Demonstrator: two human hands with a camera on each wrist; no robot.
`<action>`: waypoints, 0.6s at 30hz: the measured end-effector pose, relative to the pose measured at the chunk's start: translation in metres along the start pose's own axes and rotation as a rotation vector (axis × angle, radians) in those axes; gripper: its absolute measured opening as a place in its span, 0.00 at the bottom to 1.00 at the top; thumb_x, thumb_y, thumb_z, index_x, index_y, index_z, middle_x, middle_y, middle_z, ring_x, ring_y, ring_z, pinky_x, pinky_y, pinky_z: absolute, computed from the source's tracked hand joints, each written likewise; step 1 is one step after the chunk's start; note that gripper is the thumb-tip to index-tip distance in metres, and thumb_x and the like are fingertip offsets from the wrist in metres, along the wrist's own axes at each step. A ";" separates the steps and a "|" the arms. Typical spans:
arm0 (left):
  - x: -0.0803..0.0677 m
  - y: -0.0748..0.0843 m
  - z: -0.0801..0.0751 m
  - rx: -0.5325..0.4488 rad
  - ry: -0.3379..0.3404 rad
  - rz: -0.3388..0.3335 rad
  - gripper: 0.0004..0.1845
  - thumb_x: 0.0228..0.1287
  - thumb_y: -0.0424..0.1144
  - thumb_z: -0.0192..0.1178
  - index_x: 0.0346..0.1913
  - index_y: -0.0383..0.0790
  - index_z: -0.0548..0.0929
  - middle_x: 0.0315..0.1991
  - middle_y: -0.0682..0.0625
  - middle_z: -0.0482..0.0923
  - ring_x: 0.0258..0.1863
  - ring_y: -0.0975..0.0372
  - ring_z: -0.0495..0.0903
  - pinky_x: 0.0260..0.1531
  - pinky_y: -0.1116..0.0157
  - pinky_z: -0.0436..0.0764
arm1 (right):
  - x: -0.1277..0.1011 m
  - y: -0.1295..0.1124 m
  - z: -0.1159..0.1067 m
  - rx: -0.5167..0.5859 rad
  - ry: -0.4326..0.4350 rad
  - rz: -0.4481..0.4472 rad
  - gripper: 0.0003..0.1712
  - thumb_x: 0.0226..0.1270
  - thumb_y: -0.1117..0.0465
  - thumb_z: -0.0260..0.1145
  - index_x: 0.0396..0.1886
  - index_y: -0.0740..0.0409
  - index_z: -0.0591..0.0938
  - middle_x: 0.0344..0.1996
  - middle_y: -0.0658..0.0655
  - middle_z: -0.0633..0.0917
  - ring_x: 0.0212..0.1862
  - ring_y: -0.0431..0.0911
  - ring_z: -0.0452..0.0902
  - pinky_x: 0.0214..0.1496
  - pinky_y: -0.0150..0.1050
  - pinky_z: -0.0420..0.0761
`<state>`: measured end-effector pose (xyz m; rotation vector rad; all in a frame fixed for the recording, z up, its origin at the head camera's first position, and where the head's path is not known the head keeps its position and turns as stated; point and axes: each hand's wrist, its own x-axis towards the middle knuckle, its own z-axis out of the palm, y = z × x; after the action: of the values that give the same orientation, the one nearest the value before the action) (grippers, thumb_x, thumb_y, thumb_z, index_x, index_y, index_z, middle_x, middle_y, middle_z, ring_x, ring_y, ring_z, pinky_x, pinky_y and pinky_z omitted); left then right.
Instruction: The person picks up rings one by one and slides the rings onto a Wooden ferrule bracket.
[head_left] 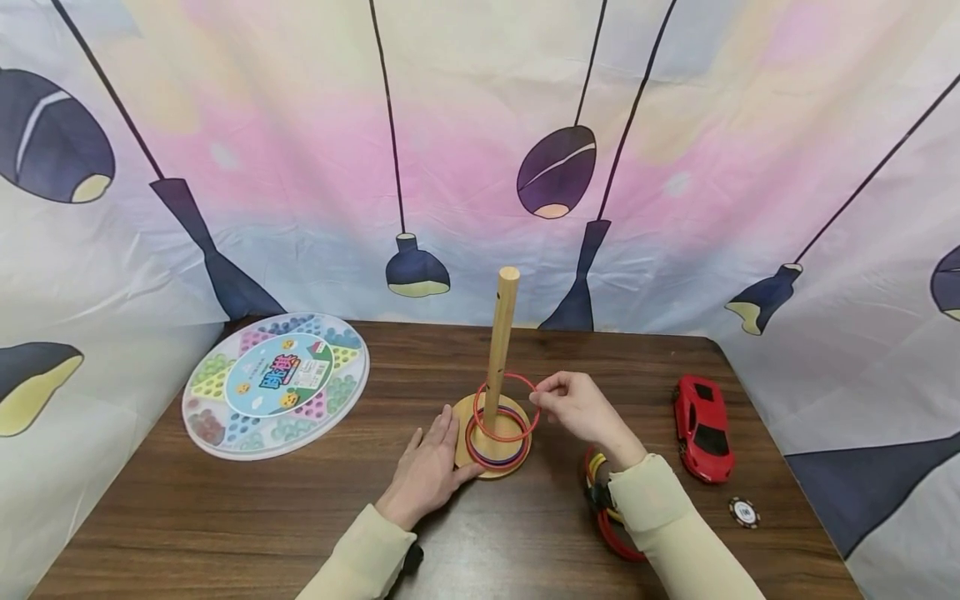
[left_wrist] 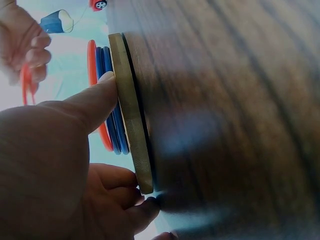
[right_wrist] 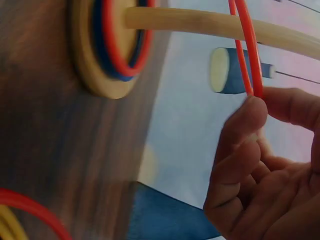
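Note:
A round wooden base (head_left: 462, 433) with an upright wooden post (head_left: 501, 342) stands mid-table. Red and blue rings (left_wrist: 114, 127) lie stacked on the base around the post. My left hand (head_left: 426, 475) rests against the base's left side with its fingers straight; in the left wrist view its thumb touches the base's edge beside the rings. My right hand (head_left: 581, 407) pinches a red ring (right_wrist: 254, 55) between thumb and fingertips. This ring encircles the post, held above the stacked rings. In the right wrist view, the right hand (right_wrist: 265, 165) is apart from the post.
More red and yellow rings (head_left: 618, 546) lie by the right forearm, partly hidden. A red toy car (head_left: 705, 425) and a poker chip (head_left: 744, 512) are farther right. A round Chinese checkers box (head_left: 277, 383) lies at the left. A printed curtain (head_left: 465, 167) hangs behind the table.

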<state>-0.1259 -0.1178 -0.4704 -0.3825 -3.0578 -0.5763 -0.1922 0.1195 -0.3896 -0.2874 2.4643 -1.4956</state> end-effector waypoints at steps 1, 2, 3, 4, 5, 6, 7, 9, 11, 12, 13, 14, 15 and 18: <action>0.000 0.000 0.000 0.000 -0.001 -0.002 0.47 0.60 0.60 0.58 0.69 0.27 0.60 0.71 0.36 0.52 0.69 0.50 0.55 0.64 0.46 0.56 | 0.000 0.003 0.002 -0.013 -0.013 0.003 0.08 0.63 0.62 0.64 0.37 0.64 0.81 0.26 0.58 0.82 0.27 0.51 0.77 0.30 0.40 0.78; 0.000 0.000 0.000 0.000 -0.001 -0.004 0.47 0.60 0.60 0.58 0.69 0.27 0.59 0.71 0.36 0.52 0.69 0.50 0.55 0.65 0.46 0.56 | 0.001 0.005 0.003 -0.023 -0.025 0.007 0.08 0.63 0.62 0.64 0.36 0.64 0.80 0.26 0.57 0.82 0.27 0.53 0.78 0.30 0.40 0.78; 0.000 0.000 0.000 0.001 -0.003 -0.004 0.47 0.60 0.61 0.58 0.69 0.27 0.59 0.71 0.37 0.52 0.69 0.50 0.55 0.65 0.46 0.56 | 0.001 0.007 0.004 -0.038 -0.035 0.012 0.08 0.63 0.62 0.64 0.36 0.64 0.80 0.25 0.57 0.82 0.28 0.55 0.77 0.30 0.40 0.78; 0.000 0.000 0.000 0.002 -0.001 -0.004 0.47 0.60 0.61 0.58 0.69 0.27 0.59 0.71 0.37 0.52 0.69 0.50 0.55 0.65 0.46 0.56 | 0.002 0.010 0.006 -0.051 -0.046 0.017 0.07 0.63 0.63 0.64 0.35 0.64 0.80 0.25 0.57 0.82 0.28 0.56 0.77 0.29 0.39 0.77; 0.000 0.000 0.000 0.003 -0.001 -0.003 0.47 0.60 0.61 0.58 0.69 0.27 0.59 0.71 0.37 0.52 0.69 0.50 0.55 0.65 0.46 0.56 | 0.002 0.012 0.007 -0.064 -0.054 0.019 0.07 0.63 0.63 0.63 0.34 0.64 0.80 0.25 0.56 0.81 0.28 0.57 0.77 0.28 0.39 0.76; 0.000 0.000 0.000 0.003 0.001 -0.001 0.47 0.60 0.61 0.58 0.69 0.27 0.59 0.71 0.37 0.52 0.69 0.50 0.55 0.64 0.46 0.56 | 0.003 0.013 0.008 -0.079 -0.062 0.020 0.06 0.63 0.64 0.63 0.34 0.64 0.80 0.24 0.55 0.81 0.28 0.59 0.77 0.27 0.38 0.76; 0.000 0.000 0.000 0.004 0.005 0.000 0.47 0.59 0.61 0.58 0.69 0.27 0.59 0.71 0.37 0.52 0.69 0.50 0.56 0.64 0.46 0.57 | 0.003 0.015 0.009 -0.092 -0.069 0.021 0.06 0.63 0.64 0.63 0.34 0.64 0.81 0.24 0.55 0.80 0.28 0.58 0.77 0.26 0.37 0.75; 0.000 0.000 0.000 0.004 0.008 0.004 0.47 0.59 0.61 0.58 0.69 0.27 0.59 0.71 0.36 0.52 0.69 0.50 0.56 0.64 0.46 0.57 | 0.005 0.017 0.011 -0.104 -0.082 0.029 0.05 0.63 0.65 0.63 0.33 0.65 0.81 0.24 0.56 0.80 0.27 0.58 0.77 0.25 0.36 0.74; 0.000 0.000 0.000 0.003 0.006 0.003 0.47 0.60 0.61 0.58 0.69 0.26 0.59 0.71 0.36 0.52 0.69 0.50 0.56 0.64 0.46 0.57 | 0.005 0.019 0.012 -0.111 -0.091 0.041 0.05 0.63 0.66 0.63 0.33 0.65 0.81 0.25 0.57 0.80 0.26 0.56 0.77 0.25 0.36 0.74; 0.000 0.000 0.000 0.002 0.004 0.003 0.47 0.60 0.61 0.58 0.69 0.26 0.60 0.71 0.36 0.52 0.69 0.50 0.56 0.64 0.46 0.56 | 0.005 0.020 0.013 -0.113 -0.095 0.049 0.05 0.63 0.66 0.63 0.33 0.65 0.81 0.25 0.57 0.80 0.25 0.55 0.76 0.25 0.37 0.75; 0.000 0.000 0.000 0.001 0.002 0.003 0.47 0.60 0.61 0.58 0.69 0.26 0.60 0.71 0.36 0.52 0.69 0.50 0.56 0.64 0.46 0.56 | 0.006 0.020 0.013 -0.115 -0.096 0.057 0.05 0.63 0.66 0.63 0.34 0.65 0.81 0.25 0.57 0.80 0.25 0.53 0.76 0.25 0.37 0.75; 0.000 0.000 0.000 0.001 0.000 0.002 0.47 0.60 0.61 0.57 0.69 0.26 0.60 0.71 0.36 0.52 0.69 0.50 0.56 0.64 0.46 0.56 | 0.006 0.021 0.014 -0.120 -0.095 0.068 0.05 0.63 0.65 0.63 0.33 0.64 0.81 0.25 0.57 0.80 0.25 0.52 0.76 0.25 0.37 0.75; 0.000 0.000 0.000 0.001 -0.002 0.001 0.47 0.60 0.61 0.57 0.69 0.26 0.60 0.71 0.36 0.52 0.69 0.50 0.55 0.65 0.46 0.56 | 0.006 0.021 0.014 -0.127 -0.092 0.074 0.05 0.63 0.65 0.63 0.33 0.64 0.81 0.24 0.56 0.80 0.24 0.51 0.76 0.25 0.37 0.75; 0.000 0.000 0.000 0.002 -0.002 0.001 0.47 0.60 0.61 0.57 0.69 0.26 0.60 0.71 0.36 0.52 0.69 0.50 0.55 0.64 0.46 0.56 | 0.008 0.023 0.016 -0.151 -0.088 0.086 0.04 0.62 0.64 0.64 0.32 0.62 0.81 0.24 0.54 0.80 0.24 0.49 0.76 0.25 0.37 0.75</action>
<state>-0.1261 -0.1180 -0.4706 -0.3840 -3.0598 -0.5729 -0.1954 0.1143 -0.4181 -0.2645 2.4898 -1.2395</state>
